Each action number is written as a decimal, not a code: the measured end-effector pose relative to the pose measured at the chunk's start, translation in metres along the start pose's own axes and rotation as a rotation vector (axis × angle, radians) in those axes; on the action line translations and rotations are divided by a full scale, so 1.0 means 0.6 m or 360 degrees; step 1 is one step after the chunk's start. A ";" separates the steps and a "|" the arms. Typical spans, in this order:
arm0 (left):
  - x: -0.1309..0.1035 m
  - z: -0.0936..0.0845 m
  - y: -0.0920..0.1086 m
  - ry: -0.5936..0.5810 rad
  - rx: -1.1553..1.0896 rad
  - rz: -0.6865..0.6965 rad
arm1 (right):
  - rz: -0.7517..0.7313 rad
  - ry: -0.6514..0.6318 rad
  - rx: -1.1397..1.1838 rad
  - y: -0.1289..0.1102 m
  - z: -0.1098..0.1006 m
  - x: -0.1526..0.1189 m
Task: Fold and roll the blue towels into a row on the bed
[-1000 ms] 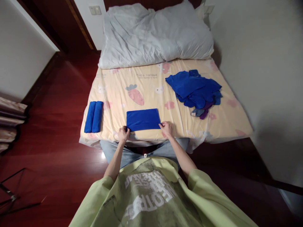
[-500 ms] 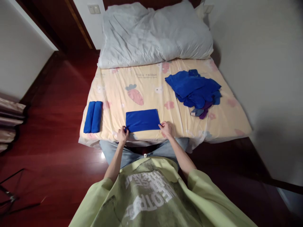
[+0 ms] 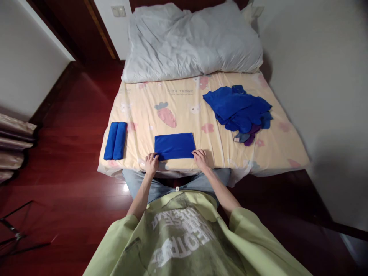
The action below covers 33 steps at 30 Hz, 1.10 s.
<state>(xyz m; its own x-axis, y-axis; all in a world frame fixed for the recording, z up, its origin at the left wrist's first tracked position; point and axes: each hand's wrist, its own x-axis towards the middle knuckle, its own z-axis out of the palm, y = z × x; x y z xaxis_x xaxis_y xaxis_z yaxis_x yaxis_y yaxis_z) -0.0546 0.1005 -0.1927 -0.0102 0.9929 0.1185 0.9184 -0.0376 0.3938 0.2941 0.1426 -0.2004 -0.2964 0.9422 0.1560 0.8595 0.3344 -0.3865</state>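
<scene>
A blue cloth (image 3: 174, 145), folded into a flat rectangle, lies near the front edge of the bed. My left hand (image 3: 151, 163) is closed on its near left corner, the fingertips curled over the fabric. At the near right corner, my right hand (image 3: 200, 159) pinches the cloth between thumb and fingers. Two rolled blue cloths (image 3: 115, 141) lie side by side toward the bed's left edge. On the right side of the bed is a loose, crumpled pile of blue cloths (image 3: 238, 109), with a purple piece (image 3: 253, 136) showing at its near edge.
The bed (image 3: 143, 107) wears a yellow sheet printed with carrots and rabbits. A large white pillow or quilt (image 3: 192, 42) spans its far end. Dark red floor (image 3: 69, 134) runs along the left, with a black stand's legs (image 3: 17, 234) at lower left. A wall stands on the right.
Both hands stay at the near corners of the folded cloth; their fingers have shifted slightly and the left hand lies flatter over its corner. The whole view has moved a little.
</scene>
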 end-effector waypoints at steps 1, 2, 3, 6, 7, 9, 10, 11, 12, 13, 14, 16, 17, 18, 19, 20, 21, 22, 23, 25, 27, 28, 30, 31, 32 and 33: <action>-0.004 -0.005 -0.003 -0.0091 -0.0018 0.0082 | -0.0025 -0.0031 0.0008 0.003 0.001 -0.004; -0.008 -0.010 -0.006 -0.0167 -0.0030 0.0127 | -0.0033 -0.0049 0.0021 0.007 0.002 -0.008; -0.013 -0.013 -0.008 -0.0219 -0.0033 0.0131 | -0.0034 -0.0060 0.0036 0.011 0.003 -0.012; -0.019 -0.017 -0.005 -0.0262 -0.0022 0.0055 | -0.0044 -0.0088 0.0074 0.018 0.004 -0.018; -0.018 -0.016 -0.002 -0.0243 -0.0027 0.0032 | -0.0038 -0.0089 0.0072 0.018 0.005 -0.017; -0.007 -0.012 0.006 -0.0187 -0.0039 0.0015 | -0.0002 -0.0080 0.0043 0.015 0.007 -0.009; 0.001 -0.011 0.009 -0.0172 -0.0033 0.0027 | 0.0016 -0.0080 0.0019 0.012 0.006 -0.003; 0.009 -0.012 0.010 -0.0172 -0.0014 0.0048 | 0.0025 -0.0087 -0.0007 0.009 0.005 0.002; 0.017 -0.014 0.010 -0.0186 0.0013 0.0077 | 0.0026 -0.0099 -0.0033 0.006 0.002 0.007; 0.022 -0.018 0.007 -0.0207 0.0042 0.0112 | 0.0019 -0.0114 -0.0057 0.004 -0.002 0.010; 0.024 -0.022 0.002 -0.0231 0.0066 0.0150 | 0.0008 -0.0128 -0.0077 0.004 -0.007 0.010; 0.020 -0.033 -0.011 -0.0274 0.0084 0.0222 | -0.0043 -0.0153 -0.0096 0.007 -0.017 0.003; 0.013 -0.037 -0.018 -0.0291 0.0079 0.0252 | -0.0081 -0.0168 -0.0090 0.009 -0.021 -0.005; 0.004 -0.039 -0.024 -0.0305 0.0071 0.0270 | -0.0122 -0.0187 -0.0076 0.011 -0.024 -0.013; -0.006 -0.040 -0.029 -0.0319 0.0066 0.0272 | -0.0156 -0.0207 -0.0053 0.013 -0.025 -0.023; -0.015 -0.039 -0.033 -0.0328 0.0066 0.0253 | -0.0175 -0.0225 -0.0020 0.014 -0.024 -0.032; -0.023 -0.037 -0.036 -0.0336 0.0069 0.0216 | -0.0178 -0.0236 0.0021 0.015 -0.022 -0.040; -0.030 -0.034 -0.037 -0.0343 0.0071 0.0169 | -0.0164 -0.0234 0.0069 0.015 -0.019 -0.045; -0.033 -0.031 -0.037 -0.0345 0.0065 0.0118 | -0.0139 -0.0220 0.0127 0.016 -0.016 -0.048; -0.034 -0.025 -0.039 -0.0325 -0.0001 0.0040 | -0.0085 -0.0173 0.0269 0.019 -0.010 -0.048; -0.029 -0.021 -0.042 -0.0286 -0.0140 0.0000 | -0.0042 -0.0137 0.0428 0.025 -0.005 -0.041; -0.025 -0.021 -0.043 -0.0269 -0.0218 -0.0021 | -0.0009 -0.0134 0.0504 0.029 -0.003 -0.037; -0.017 -0.021 -0.047 -0.0257 -0.0351 -0.0112 | 0.0123 -0.0153 0.0630 0.038 0.003 -0.028; -0.012 -0.022 -0.049 -0.0263 -0.0399 -0.0176 | 0.0226 -0.0167 0.0669 0.041 0.006 -0.023; -0.007 -0.022 -0.050 -0.0271 -0.0436 -0.0243 | 0.0342 -0.0176 0.0692 0.045 0.010 -0.019; -0.002 -0.021 -0.050 -0.0276 -0.0461 -0.0306 | 0.0448 -0.0176 0.0704 0.047 0.015 -0.015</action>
<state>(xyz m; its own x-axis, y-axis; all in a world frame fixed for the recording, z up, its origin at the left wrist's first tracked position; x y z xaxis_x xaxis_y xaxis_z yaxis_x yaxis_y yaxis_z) -0.0874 0.0992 -0.1932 -0.0814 0.9884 -0.1286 0.7562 0.1453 0.6380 0.3175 0.1441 -0.2209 -0.1424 0.9851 -0.0968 0.6614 0.0220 -0.7497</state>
